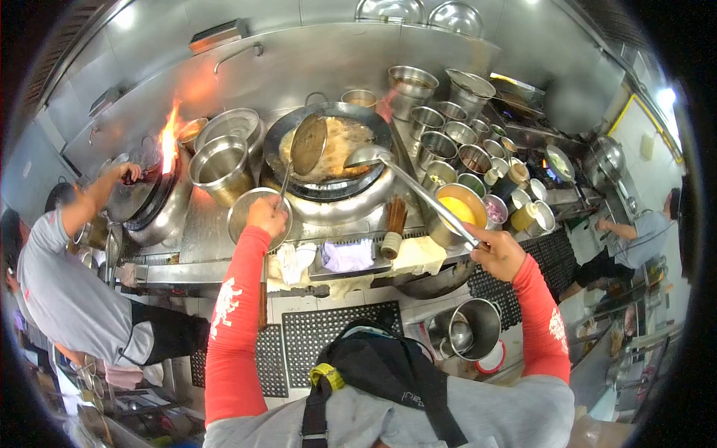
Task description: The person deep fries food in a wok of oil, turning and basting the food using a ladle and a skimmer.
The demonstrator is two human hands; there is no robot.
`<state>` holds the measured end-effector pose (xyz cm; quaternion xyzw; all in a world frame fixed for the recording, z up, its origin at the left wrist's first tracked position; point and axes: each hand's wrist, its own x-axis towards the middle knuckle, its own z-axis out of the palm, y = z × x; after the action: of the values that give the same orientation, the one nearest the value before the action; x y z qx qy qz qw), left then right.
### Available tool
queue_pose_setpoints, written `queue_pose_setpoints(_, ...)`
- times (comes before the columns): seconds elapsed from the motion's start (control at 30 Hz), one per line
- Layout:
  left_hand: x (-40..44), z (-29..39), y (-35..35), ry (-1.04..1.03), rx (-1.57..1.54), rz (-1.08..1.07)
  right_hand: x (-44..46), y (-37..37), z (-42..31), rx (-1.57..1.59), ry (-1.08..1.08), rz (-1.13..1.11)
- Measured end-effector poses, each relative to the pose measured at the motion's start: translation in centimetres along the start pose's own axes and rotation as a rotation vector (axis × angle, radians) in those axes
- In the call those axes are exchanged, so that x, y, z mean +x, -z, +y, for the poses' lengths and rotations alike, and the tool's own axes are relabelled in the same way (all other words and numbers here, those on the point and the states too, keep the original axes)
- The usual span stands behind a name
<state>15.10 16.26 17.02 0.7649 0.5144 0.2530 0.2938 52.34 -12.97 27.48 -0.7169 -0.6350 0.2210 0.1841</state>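
Note:
A large black wok [270, 145] on the stove ahead holds bubbling brownish liquid with food in it. In my left hand [267, 216] is the handle of a round strainer [308, 143], whose disc is tilted over the wok's left part. My right hand [497, 252] is closed round the long handle of a metal ladle [367, 155]; its bowl is over the wok's right part. Below my left hand is a round metal bowl [240, 213]. A pot of yellow liquid [455, 212] stands beneath the ladle's handle.
Several metal containers [436, 147] crowd the right counter. A deep steel pot [222, 168] stands left of the wok. Folded cloths [348, 255] and a bamboo brush [394, 224] lie along the front edge. One co-worker [82, 276] is left beside a flame [170, 138], another [644, 237] far right.

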Motion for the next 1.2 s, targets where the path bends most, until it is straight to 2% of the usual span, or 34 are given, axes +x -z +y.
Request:
queue_pose_setpoints(0.2,0.1,1.6,-1.2,0.262,-0.311,-0.075,2.4,-1.2,2.0,-0.167,0.149,0.049)
queue_pose_setpoints(0.33,0.9,2.4,-2.1,0.289,-0.329,-0.148,5.4,-3.4,3.8,-0.167,0.159,0.147)
queue_pose_setpoints(0.5,0.5,4.3,-2.5,0.255,-0.383,-0.143,8.9,-5.2,5.1,-0.079,0.138,0.199)
queue_pose_setpoints(0.67,0.9,4.0,-2.5,0.213,-0.301,-0.005,12.7,-5.7,4.6,-0.214,0.19,0.196)
queue_pose_setpoints(0.8,1.2,3.7,-2.5,0.216,-0.311,0.01,16.5,-6.4,4.8,-0.34,0.241,0.189)
queue_pose_setpoints(0.87,1.1,3.7,-2.8,0.207,-0.336,0.011,17.7,-5.8,3.3,-0.441,0.147,0.124)
queue_pose_setpoints(1.0,0.8,2.8,-3.2,0.212,-0.356,0.009,16.5,-3.8,1.0,-0.509,0.074,0.097)
queue_pose_setpoints(1.1,0.0,2.2,-3.0,0.206,-0.374,0.002,16.5,-3.1,3.2,-0.494,0.181,0.13)
queue_pose_setpoints(1.13,0.0,2.4,-2.9,0.195,-0.37,0.0,15.2,-2.1,1.7,-0.53,0.153,0.092)
queue_pose_setpoints(1.2,-0.1,3.2,-2.7,0.182,-0.357,-0.013,14.5,-1.5,2.1,-0.547,0.234,0.116)
